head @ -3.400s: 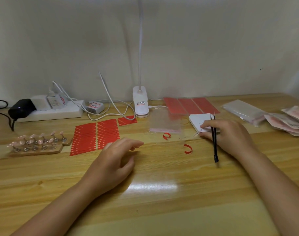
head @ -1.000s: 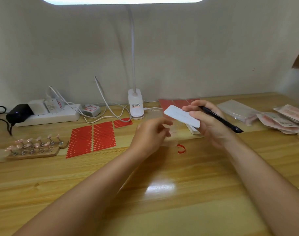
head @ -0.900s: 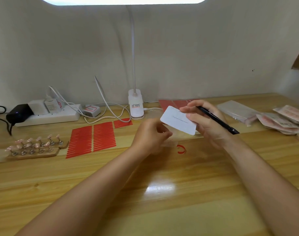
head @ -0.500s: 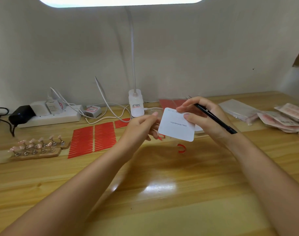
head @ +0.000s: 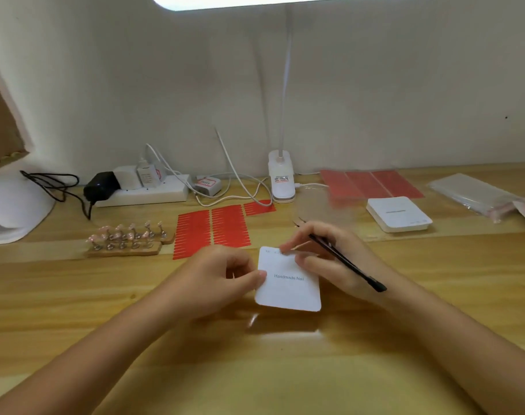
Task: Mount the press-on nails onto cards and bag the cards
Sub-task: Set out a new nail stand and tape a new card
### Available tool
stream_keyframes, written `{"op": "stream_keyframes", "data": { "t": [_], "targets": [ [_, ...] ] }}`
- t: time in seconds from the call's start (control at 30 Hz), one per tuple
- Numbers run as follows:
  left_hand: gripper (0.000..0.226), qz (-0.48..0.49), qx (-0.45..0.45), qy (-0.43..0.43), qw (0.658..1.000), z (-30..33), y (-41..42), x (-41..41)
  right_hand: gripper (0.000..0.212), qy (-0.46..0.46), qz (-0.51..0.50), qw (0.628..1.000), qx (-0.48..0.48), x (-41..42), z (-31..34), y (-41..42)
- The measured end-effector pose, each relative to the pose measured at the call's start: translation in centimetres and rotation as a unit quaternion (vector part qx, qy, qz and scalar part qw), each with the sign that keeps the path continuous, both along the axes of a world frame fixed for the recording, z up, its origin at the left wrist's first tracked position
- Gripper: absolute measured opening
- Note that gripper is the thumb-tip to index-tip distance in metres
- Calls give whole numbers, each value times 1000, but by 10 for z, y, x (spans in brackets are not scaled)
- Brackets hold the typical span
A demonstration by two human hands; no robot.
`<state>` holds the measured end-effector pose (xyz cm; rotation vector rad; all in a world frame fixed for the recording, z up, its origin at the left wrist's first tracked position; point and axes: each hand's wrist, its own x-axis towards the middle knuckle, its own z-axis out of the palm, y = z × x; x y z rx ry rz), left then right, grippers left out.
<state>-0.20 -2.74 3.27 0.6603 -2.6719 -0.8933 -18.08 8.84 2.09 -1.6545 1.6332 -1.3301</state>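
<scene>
Card (head: 288,280) sits low over the table between both hands, long side running away; left hand (head: 216,277) pinches its left edge, right hand (head: 330,256) grips tweezers (head: 345,262) at its top, nails (head: 126,235) far left

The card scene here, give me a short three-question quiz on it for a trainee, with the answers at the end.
1. True or false: the card reads "Handmade Nail".
2. Which hand holds the tweezers? A) left hand B) right hand C) neither
3. Fill in: the nails sit on stands to the ____ of the red strips.

Key: 1. True. 2. B; the right hand also pinches the card's top edge, and the left hand pinches its left edge. 3. Left.
</scene>
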Motion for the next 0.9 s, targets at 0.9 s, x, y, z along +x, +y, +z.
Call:
{"op": "stream_keyframes", "data": {
  "t": [0.9],
  "targets": [
    [40, 41, -156, -58, 985, -38, -41, 6, 16, 181, -78, 978, -64, 23, -33, -8]
  ]
}}
